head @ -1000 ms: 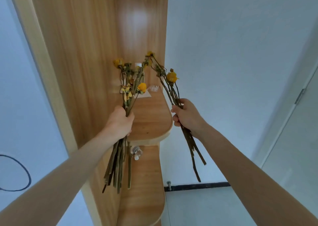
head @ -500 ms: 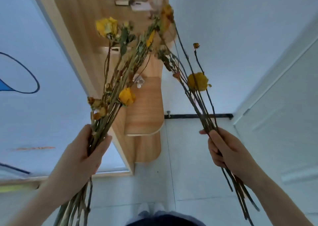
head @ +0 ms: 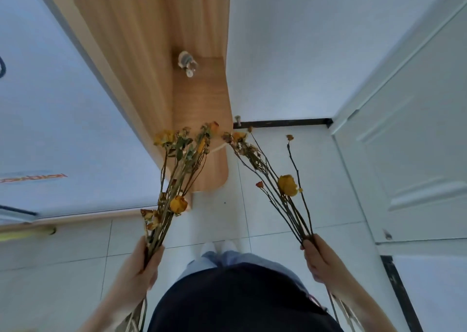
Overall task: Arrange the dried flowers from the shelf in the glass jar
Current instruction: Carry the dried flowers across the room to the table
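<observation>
My left hand (head: 137, 273) grips a thick bunch of dried yellow flowers (head: 177, 177) by the stems, heads pointing up and away from me. My right hand (head: 319, 261) grips a thinner bunch of dried flowers (head: 280, 182) the same way; one large yellow bloom sits halfway up it. Both bunches hang over the white tiled floor, in front of my body. The wooden shelf unit (head: 199, 99) stands ahead, behind the flower heads. No glass jar shows in the head view.
A small glass bottle-like object (head: 187, 62) lies on the lower wooden shelf. A white door (head: 409, 142) stands at the right, a white wall at the left. A door stop (head: 237, 119) sticks out of the dark skirting. My legs and shoes are below.
Both hands have come down and back from the shelf with their bunches. The view has tipped down to the floor, and the upper shelf has left the frame.
</observation>
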